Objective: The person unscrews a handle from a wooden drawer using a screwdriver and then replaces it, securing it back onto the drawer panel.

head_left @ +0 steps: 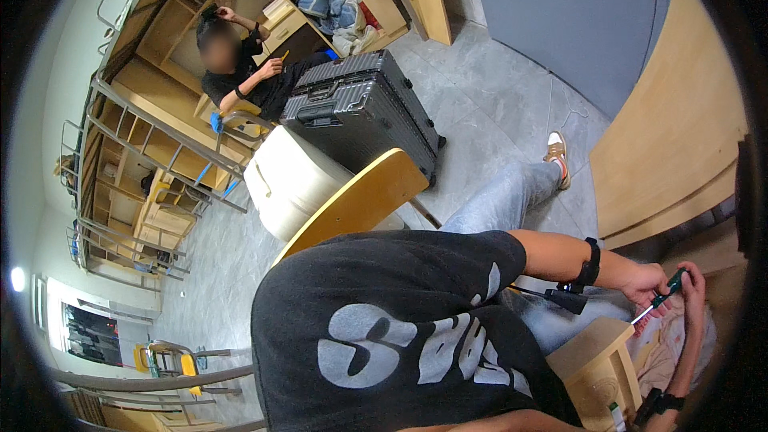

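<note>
A screwdriver with a green and black handle is held between both hands at the right edge of the head view. Its thin metal shaft slants down toward a light wooden box-like piece on my lap. My left hand, with a black strap on its wrist, grips the screwdriver from the left side. My right hand comes up from the lower right and curls over the handle's end. A pinkish cloth lies just under the hands. My black printed shirt fills the lower middle.
Another person sits at a wooden desk at the upper left. A silver ribbed suitcase and a cream case stand on the grey tiled floor. A wooden chair back is close by, with a metal bunk frame left and wooden panels right.
</note>
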Available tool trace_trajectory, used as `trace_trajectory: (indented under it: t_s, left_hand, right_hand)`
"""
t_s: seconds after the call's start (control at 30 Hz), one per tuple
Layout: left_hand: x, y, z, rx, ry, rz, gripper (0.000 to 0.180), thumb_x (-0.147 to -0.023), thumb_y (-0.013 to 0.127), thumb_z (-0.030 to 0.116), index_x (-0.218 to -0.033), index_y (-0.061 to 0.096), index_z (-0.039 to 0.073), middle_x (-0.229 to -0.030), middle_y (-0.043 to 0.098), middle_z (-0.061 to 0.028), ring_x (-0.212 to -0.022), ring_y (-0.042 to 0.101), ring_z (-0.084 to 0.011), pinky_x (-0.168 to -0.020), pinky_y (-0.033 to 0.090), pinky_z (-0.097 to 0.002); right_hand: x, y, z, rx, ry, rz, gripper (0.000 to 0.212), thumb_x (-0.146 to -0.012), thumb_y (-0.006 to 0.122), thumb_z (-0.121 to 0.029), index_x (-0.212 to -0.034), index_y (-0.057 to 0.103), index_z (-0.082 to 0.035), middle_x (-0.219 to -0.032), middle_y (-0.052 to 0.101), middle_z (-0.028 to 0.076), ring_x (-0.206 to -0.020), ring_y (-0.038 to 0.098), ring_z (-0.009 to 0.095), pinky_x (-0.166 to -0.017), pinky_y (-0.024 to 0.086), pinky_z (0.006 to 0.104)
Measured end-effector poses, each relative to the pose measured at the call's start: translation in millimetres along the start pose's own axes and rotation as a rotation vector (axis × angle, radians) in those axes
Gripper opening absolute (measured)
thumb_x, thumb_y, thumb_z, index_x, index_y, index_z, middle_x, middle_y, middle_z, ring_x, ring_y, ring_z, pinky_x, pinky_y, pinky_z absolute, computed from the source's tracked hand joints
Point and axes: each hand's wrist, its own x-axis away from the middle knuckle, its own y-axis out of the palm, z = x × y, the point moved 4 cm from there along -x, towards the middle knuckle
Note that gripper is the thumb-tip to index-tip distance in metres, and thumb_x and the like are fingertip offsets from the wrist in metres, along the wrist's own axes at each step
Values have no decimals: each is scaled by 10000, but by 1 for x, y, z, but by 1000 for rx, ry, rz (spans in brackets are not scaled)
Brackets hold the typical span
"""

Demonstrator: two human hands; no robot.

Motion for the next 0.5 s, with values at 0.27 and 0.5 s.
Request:
trace_trajectory:
  t_s: [0.27, 0.5]
  left_hand:
    - [-3, 4, 10, -181, 84, 60, 110, -884, 447, -14, -963, 439, -89, -876, 567, -240, -741, 626, -362, -596, 557, -500]
    - [-12, 10, 7, -614, 269, 355, 183, -747, 669, -21, -772, 490, -44, -694, 595, -169, -566, 638, -279, -418, 513, -398]
  right_hand:
    - [-7, -8, 16, 76, 70, 52, 254, -905, 547, -236, -1026, 599, -18, -797, 517, -20, -708, 455, 71, -656, 387, 221]
    - [-24, -41, 72, 223, -26, 194, 296, -888, 598, -288, -850, 627, 4, -754, 546, -3, -665, 450, 85, -607, 370, 224]
